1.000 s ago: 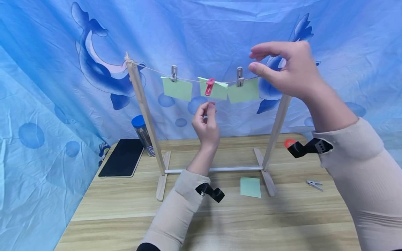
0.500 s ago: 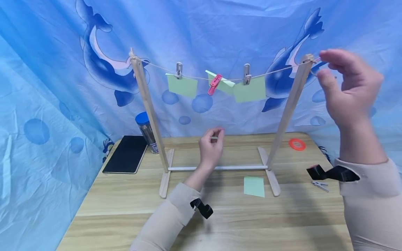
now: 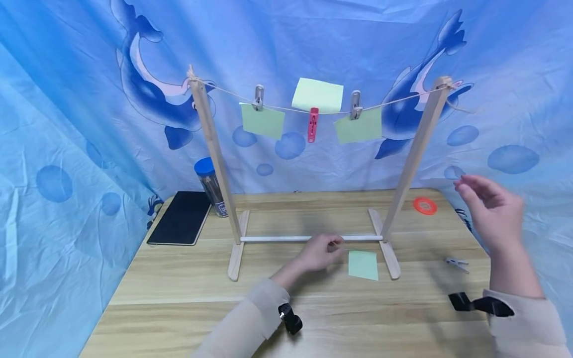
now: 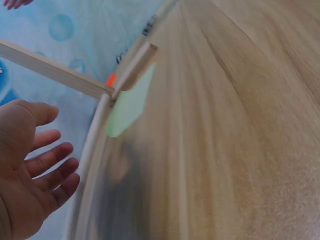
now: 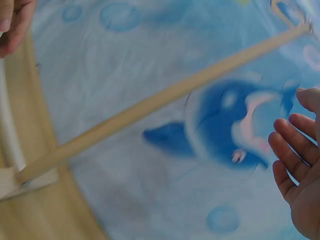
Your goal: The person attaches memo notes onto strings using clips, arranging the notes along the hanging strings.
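My left hand hovers low over the table, its fingers loosely bent and holding nothing. Just right of it lies a pale green sticky note, also seen in the left wrist view. My right hand is in the air right of the wooden stand, fingers relaxed with nothing in them. On the string, two grey clothespins hold hanging green notes. Between them a pink clothespin points downward, its paler note sticking up above the string.
A loose grey clothespin and an orange ring lie on the right of the table. On the left are a black notebook and a blue-lidded jar. A white crossbar joins the stand's feet. Behind hangs a blue dolphin curtain.
My left hand has dropped from below the pink clothespin to beside the table note. My right hand has moved right and down. The middle note has turned over, from hanging to sticking up.
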The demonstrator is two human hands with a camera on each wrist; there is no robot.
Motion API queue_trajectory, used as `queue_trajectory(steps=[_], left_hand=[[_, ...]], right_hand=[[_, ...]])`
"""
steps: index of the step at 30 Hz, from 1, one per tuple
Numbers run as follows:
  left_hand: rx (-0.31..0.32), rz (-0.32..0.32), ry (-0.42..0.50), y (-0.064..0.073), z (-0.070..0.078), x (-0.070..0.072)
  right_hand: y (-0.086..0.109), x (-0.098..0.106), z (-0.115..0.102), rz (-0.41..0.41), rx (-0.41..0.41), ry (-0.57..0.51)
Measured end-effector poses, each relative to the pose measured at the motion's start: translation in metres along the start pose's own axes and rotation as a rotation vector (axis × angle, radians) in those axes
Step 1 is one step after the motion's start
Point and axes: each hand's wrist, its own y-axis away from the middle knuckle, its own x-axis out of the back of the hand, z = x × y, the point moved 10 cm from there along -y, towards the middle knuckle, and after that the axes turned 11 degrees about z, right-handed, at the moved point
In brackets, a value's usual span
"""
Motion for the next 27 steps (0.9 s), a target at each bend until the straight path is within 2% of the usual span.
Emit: queue_trajectory(steps=[3,10,16,21,24,27], left_hand=[[-0.013,-0.034,-0.041,0.0,-0.005,-0.011],[-0.141,-0.081,-0.17,-0.002,-0.004,-0.034],[-0.21,-0.063,-0.262,-0.006,0.004,-0.045],[-0.279,-0.067,-0.356,-0.005,0.01,-0.057],[-0.282,-0.083,-0.412,-0.005,0.009,-0.061],[-0.264,-0.099,-0.422,-0.004,0.006,-0.063]], right_hand=[[0.016,0.013,0.03,-0.029,-0.101,0.169],[0.049,0.04,0.086,-0.139,-0.292,0.293],[0.072,0.057,0.124,-0.173,-0.344,0.369],[0.089,0.072,0.155,-0.224,-0.386,0.547],[0.099,0.079,0.173,-0.272,-0.427,0.665],[0.107,0.084,0.187,-0.33,-0.457,0.746]])
